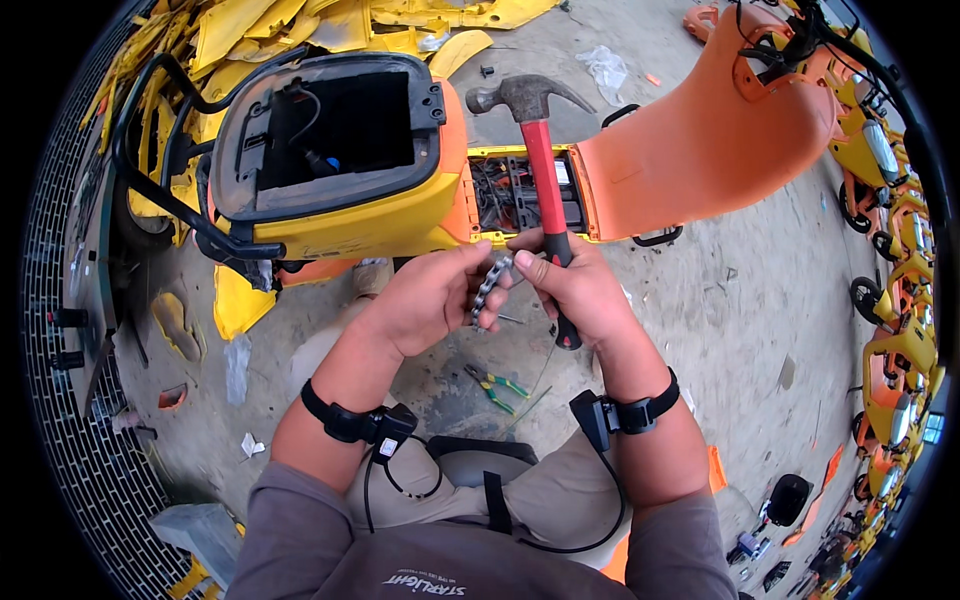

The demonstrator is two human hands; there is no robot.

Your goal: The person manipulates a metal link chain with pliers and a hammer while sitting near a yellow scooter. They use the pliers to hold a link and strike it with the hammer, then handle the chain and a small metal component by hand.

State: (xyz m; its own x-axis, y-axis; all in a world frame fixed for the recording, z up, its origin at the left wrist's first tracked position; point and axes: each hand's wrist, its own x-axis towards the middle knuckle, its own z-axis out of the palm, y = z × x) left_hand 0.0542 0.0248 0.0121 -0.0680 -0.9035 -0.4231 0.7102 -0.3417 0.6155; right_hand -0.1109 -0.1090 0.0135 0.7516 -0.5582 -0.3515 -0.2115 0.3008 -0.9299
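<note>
My left hand [425, 298] is closed on a short metal roller chain [486, 292], which hangs along its fingertips. My right hand [583, 290] grips a claw hammer [545, 180] by its red and black handle, head up. The right thumb and forefinger also meet at the chain's upper end; whether they pinch the chain or a small part there I cannot make out. Just beyond both hands is a yellow and orange scooter body [370, 215] with an opened seat box. Its footboard bay [510, 195] shows wires and dark parts.
Green-handled pliers [492, 385] lie on the concrete floor between my legs and the scooter. An orange front panel [700, 140] rises at the right. Yellow panels [260, 30] are heaped at the back left. A row of scooters [895, 340] lines the right side.
</note>
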